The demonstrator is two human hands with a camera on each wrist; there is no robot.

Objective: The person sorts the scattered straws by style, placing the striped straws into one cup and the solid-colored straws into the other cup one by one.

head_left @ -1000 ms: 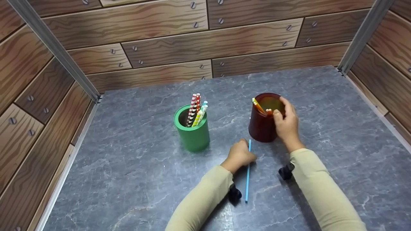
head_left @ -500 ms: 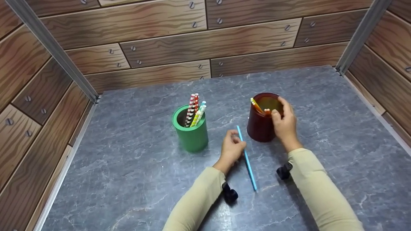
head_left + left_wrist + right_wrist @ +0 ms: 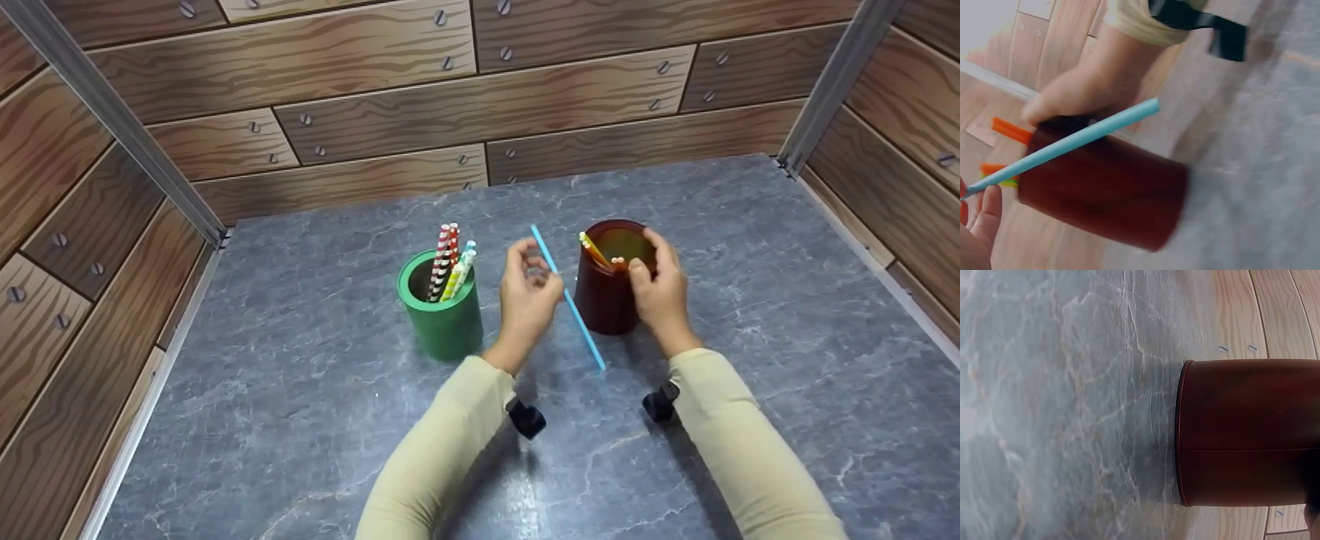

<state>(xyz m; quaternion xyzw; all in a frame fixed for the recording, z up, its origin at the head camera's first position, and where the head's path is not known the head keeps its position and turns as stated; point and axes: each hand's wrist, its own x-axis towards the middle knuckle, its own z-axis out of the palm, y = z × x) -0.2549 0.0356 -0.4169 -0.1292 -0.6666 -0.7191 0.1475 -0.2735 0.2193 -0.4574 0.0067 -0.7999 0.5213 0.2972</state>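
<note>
A plain blue drinking straw (image 3: 581, 324) hangs tilted above the table, pinched between the thumb and fingers of my left hand (image 3: 527, 296). In the left wrist view the straw (image 3: 1084, 135) crosses in front of the dark red cup (image 3: 1106, 185). My right hand (image 3: 664, 296) grips the rim of that dark red cup (image 3: 604, 300) at its right side. Several orange and yellow straws (image 3: 594, 247) lean inside the cup. The right wrist view shows the cup's base (image 3: 1185, 433) on the table; only a bit of the hand appears there.
To the left of my left hand stands a green cup (image 3: 442, 330) with several patterned straws (image 3: 450, 262) in it. Wood-print walls (image 3: 375, 97) close off the back and sides of the grey marbled table (image 3: 285, 375).
My left hand has picked the blue straw up off the table and carried it up and away from me, beside the red cup. The right hand keeps its hold on the cup.
</note>
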